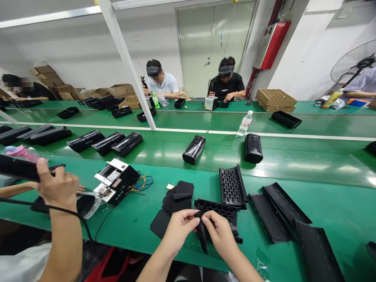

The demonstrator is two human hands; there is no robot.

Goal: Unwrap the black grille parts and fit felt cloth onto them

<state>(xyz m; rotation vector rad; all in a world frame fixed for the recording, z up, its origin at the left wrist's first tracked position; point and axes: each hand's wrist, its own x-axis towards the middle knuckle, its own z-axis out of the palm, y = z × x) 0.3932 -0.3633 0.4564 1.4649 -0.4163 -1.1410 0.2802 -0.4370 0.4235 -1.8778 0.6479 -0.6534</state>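
Note:
My left hand and my right hand meet just above the table's near part, thumbs and forefingers pinching a thin black sheet. The sheet is folded or seen nearly edge-on, with its lower end hanging between my hands. Behind it lies a black slotted plastic panel, partly hidden by my fingers. A second slotted panel rests just beyond. To the left, several black sheets lie in a loose pile. Several smooth black panels are spread on the right.
A co-worker's hand grips a black tool at the left, near a white-and-black device with cables. Across the green conveyor stand black housings and a water bottle. People sit opposite. A plastic bag lies near the front edge.

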